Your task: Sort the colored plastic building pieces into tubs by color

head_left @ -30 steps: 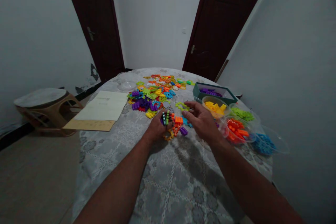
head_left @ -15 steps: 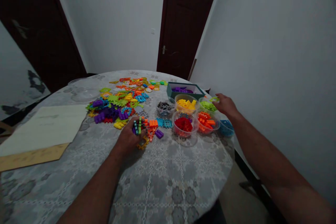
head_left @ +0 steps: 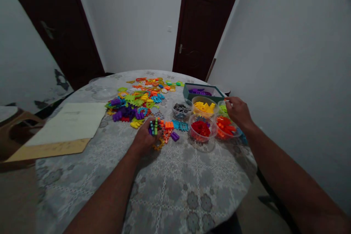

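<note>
My left hand (head_left: 145,137) is closed around several small plastic building pieces; a green piece (head_left: 156,126) and a teal one (head_left: 151,128) stick up from it. Beside it on the tablecloth lie orange pieces (head_left: 169,125), a purple piece (head_left: 174,136) and a yellow gear-shaped piece (head_left: 158,144). My right hand (head_left: 239,112) is over the far right of the table, its fingers drawn together beside the tub of light-green pieces (head_left: 223,108). A small orange bit (head_left: 226,99) shows at its fingertips; whether it is gripped is unclear.
Clear tubs hold red (head_left: 201,128), orange (head_left: 225,126), yellow (head_left: 204,107) and grey pieces (head_left: 181,108). Behind them stands a dark green box (head_left: 188,92) with purple pieces. A mixed heap (head_left: 128,108) lies left of centre, cardboard sheets (head_left: 68,124) at the left edge.
The light-green piece held in my right fingers is no longer seen there, and that hand has shifted slightly over the green tub. The view has swung left; my left hand keeps its pieces.
</note>
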The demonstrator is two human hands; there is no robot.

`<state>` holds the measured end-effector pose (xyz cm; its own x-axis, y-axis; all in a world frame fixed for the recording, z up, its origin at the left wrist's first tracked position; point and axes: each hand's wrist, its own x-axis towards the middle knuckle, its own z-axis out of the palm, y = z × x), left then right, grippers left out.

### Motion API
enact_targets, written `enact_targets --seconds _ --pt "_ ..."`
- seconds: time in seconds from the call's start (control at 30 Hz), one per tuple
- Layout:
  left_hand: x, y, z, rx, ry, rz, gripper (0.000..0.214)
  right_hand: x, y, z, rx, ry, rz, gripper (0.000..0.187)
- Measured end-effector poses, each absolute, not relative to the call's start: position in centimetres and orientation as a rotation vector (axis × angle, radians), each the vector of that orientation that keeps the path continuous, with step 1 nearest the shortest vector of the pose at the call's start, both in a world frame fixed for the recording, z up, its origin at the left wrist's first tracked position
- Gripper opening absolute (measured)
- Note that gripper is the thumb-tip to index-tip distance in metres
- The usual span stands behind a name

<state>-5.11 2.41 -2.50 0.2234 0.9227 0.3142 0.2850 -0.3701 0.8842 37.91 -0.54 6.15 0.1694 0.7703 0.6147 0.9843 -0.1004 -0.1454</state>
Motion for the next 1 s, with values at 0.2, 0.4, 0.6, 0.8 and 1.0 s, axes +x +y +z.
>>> enact_targets --seconds 0.2,0.4,0.6,0.8,1.0 --pt "-4.9 1.8 -2.2 1.775 1.052 1.129 0.034 22.8 -4.8 6.7 -1.348 -2.065 -0.015 0.026" --pt "-5.1 1.7 -2.7 1.805 0.927 1.162 0.037 12.8 -6.0 4.4 -1.143 -2.313 0.209 0.03" --pt "-5.2 1.8 -2.3 1.774 0.949 1.121 0.034 11.2 -4.6 3.3 -1.241 -2.239 0.207 0.018" --pt "-5.2 2.0 -1.9 1.853 1.098 1.138 0.037 13.5 -5.1 4.2 -1.215 -2.023 0.114 0.014" --pt "-5.2 2.2 -2.1 1.837 1.126 1.14 0.034 24.8 -4.1 7.1 -1.526 -1.672 -0.183 0.021"
